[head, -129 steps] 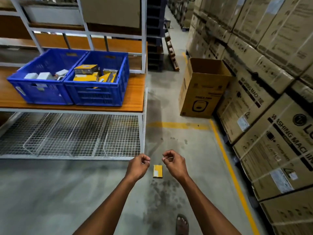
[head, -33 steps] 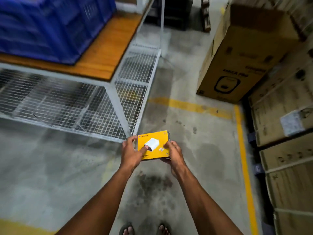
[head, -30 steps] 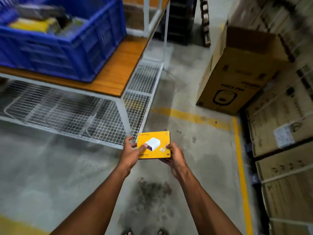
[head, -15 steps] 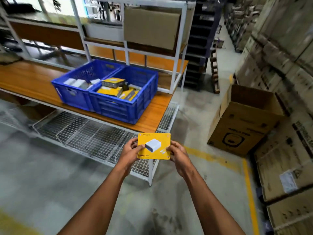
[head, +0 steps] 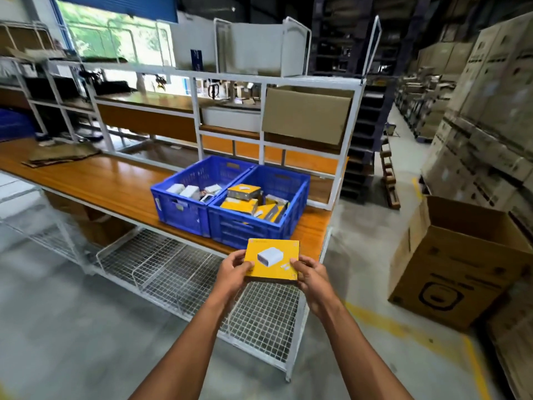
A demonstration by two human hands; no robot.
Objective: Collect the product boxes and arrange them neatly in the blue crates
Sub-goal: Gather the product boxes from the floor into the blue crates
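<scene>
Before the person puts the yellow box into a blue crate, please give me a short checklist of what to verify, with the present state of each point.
1. Hold on the yellow box: left hand and right hand grip its two lower corners. Ok.
2. Box attitude: printed face up, roughly level. Ok.
3. Matching crate: the right blue crate already holds yellow boxes; the left blue crate holds white ones. Ok.
4. Neatness inside the right crate: its boxes lie tilted and jumbled. Not ok.
5. Free flat spot for this box in that crate: cannot tell.
6. Box over the crate: it is in front of the crate's near wall, not yet above the opening. Not ok.
</scene>
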